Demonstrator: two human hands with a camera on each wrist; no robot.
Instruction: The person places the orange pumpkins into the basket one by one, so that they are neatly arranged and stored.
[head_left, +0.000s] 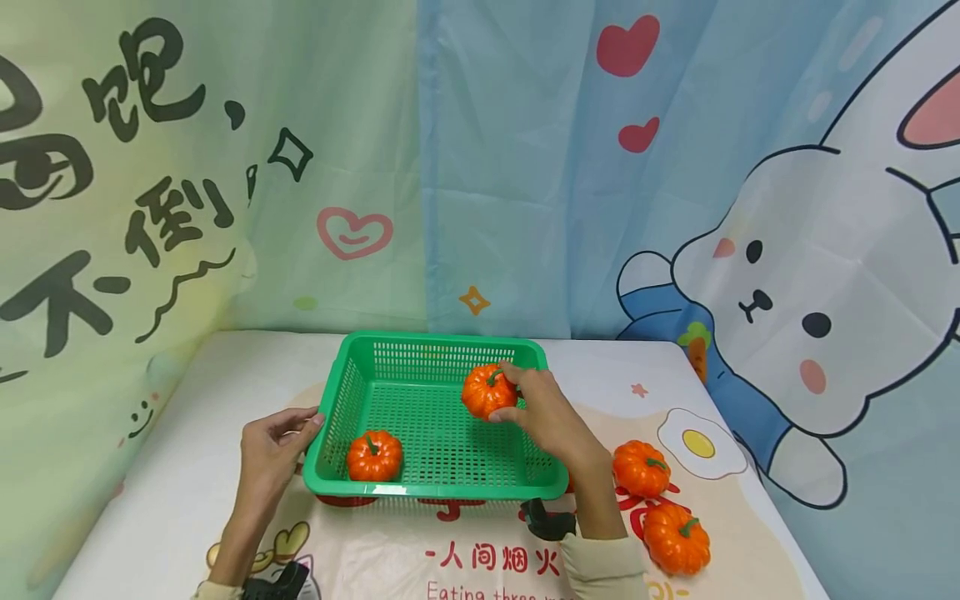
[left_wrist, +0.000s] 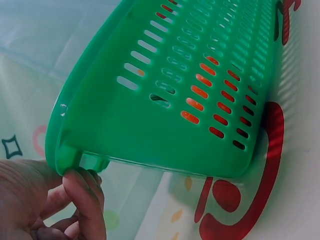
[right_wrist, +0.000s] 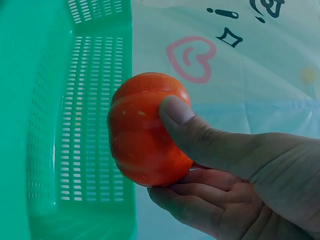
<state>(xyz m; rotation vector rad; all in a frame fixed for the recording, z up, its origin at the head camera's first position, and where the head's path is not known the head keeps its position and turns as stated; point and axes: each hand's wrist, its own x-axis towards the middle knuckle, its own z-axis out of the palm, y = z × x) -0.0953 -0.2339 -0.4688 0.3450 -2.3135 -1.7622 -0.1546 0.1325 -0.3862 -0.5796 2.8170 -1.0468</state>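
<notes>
A green plastic basket (head_left: pixel 435 492) with slotted walls stands on the table. My left hand (head_left: pixel 273 454) pinches its left rim between thumb and fingers; the left wrist view shows the fingers curled under the basket rim (left_wrist: pixel 62 125). My right hand (head_left: pixel 543 408) holds an orange toy pumpkin (head_left: pixel 489 392) with a green stem over the right part of the basket. In the right wrist view the thumb lies on the held pumpkin (right_wrist: pixel 147 130) and the fingers are beneath it. Another pumpkin (head_left: pixel 374 456) sits in the basket's front left corner.
Two more pumpkins, one (head_left: pixel 641 469) behind the other (head_left: pixel 677 538), lie on the table right of my right forearm. A printed cloth (head_left: pixel 390 554) covers the tabletop. Behind it hangs a curtain (head_left: pixel 495 167) with cartoon prints.
</notes>
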